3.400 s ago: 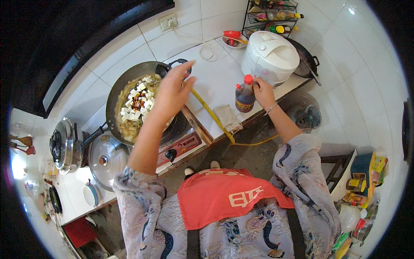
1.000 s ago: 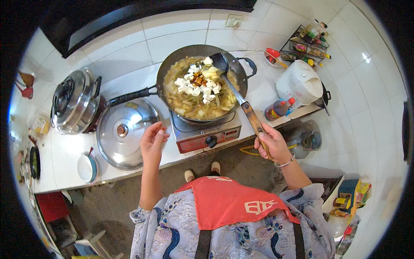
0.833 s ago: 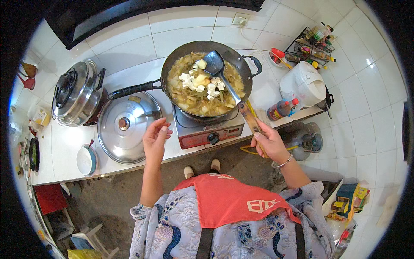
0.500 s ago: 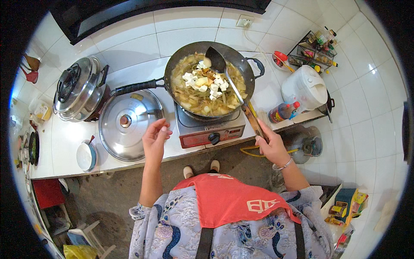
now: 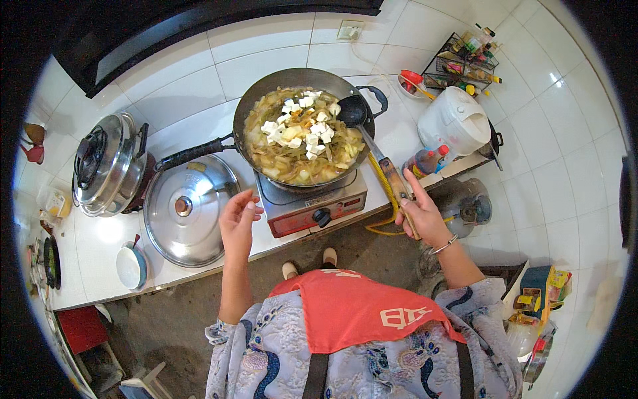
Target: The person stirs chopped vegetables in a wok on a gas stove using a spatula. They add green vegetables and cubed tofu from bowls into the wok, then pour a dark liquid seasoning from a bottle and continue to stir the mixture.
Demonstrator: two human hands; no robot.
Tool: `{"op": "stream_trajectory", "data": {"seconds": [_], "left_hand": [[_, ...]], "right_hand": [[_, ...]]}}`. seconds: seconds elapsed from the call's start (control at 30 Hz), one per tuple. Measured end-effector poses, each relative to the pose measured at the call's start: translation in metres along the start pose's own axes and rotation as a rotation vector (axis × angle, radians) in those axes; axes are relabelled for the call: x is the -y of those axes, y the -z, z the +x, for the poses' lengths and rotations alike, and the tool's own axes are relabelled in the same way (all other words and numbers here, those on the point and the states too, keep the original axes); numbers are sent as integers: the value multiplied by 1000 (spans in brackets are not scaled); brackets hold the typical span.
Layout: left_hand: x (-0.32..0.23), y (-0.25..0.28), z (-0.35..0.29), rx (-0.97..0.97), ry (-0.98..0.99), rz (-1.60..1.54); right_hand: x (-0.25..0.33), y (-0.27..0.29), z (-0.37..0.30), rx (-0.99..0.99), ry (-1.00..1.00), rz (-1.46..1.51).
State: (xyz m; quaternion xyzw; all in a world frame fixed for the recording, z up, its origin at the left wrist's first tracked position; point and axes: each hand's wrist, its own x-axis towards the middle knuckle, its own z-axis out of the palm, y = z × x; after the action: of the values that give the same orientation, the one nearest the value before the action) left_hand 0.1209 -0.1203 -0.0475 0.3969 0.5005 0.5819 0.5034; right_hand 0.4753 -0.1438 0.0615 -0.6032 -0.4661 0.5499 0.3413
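My right hand (image 5: 425, 216) is wrapped round the wooden handle of a ladle (image 5: 373, 147). The ladle's dark bowl rests at the right inner side of a black wok (image 5: 234, 113), against the food. In the wok, white tofu cubes (image 5: 319, 136) lie heaped on a brothy stew (image 5: 302, 174) of pale chunks and greenish pieces. The wok stands on a portable gas stove (image 5: 311, 216). My left hand (image 5: 239, 219) hovers in front of the counter, between the stove and a steel lid (image 5: 199, 229). It holds nothing; its fingers are loosely bent and apart.
Left of the wok are a steel pot (image 5: 109, 163) and a small bowl (image 5: 131, 266). The wok's long handle (image 5: 193, 154) reaches over the lid. On the right stand a sauce bottle (image 5: 424, 163), a white plastic container (image 5: 455, 123), a bowl with a red scoop (image 5: 412, 86) and a bottle rack (image 5: 462, 63).
The ladle's bowl has moved from the wok's far middle to its right side, its handle drawn nearer me. The tofu lies more spread out. My left hand keeps its pose. The view has shifted slightly.
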Motion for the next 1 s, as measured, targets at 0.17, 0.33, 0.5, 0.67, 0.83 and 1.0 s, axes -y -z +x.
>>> {"op": "stream_trajectory", "data": {"seconds": [0.17,0.33,0.5,0.67,0.83,1.0], "left_hand": [[5,2,0,2,15,1],[2,9,-1,-25,9,-15],[0,10,-1,-19,-4,-25],[-5,13,-2,-29,-14,-30],[-9,14,-4,-32,-23,-20],[-5,16,-9,-32,-2,-29]], "right_hand": [[4,7,6,12,-4,-266],[13,14,18,41,-70,-313],[-1,8,36,49,-143,-230],[-9,2,39,45,-123,-118],[-39,-7,28,19,-15,41],[-42,-13,11,16,-26,239]]}}
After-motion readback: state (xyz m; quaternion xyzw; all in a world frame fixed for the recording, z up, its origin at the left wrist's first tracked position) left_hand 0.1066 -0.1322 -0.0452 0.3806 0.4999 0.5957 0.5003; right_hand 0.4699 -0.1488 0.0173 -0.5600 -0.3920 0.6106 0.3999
